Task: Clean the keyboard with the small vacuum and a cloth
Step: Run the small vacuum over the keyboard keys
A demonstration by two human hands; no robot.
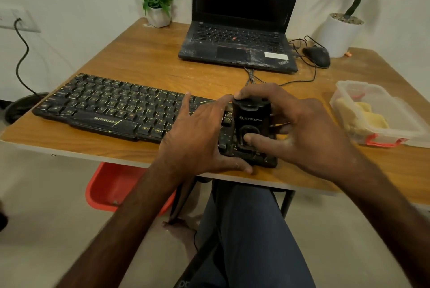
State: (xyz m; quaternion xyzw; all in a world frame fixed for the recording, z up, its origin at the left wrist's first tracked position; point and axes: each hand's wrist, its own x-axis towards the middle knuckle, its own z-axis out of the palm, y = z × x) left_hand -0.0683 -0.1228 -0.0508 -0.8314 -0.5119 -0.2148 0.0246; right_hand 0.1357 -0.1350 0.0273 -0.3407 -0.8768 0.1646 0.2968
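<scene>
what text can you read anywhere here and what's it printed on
"ZEBRONICS": on the keyboard, below the space bar.
"STRIFF", somewhat blurred: on the small vacuum.
"ThinkPad", set at an angle: on the laptop, palm-rest corner.
White sticker on the laptop and most key legends: too blurred to read.

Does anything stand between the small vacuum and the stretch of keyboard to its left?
Yes: the left hand lies across the keyboard directly beside the small vacuum, fingers touching its left side. Past that hand the keys are bare. The right hand grips the small vacuum from the right.
</scene>
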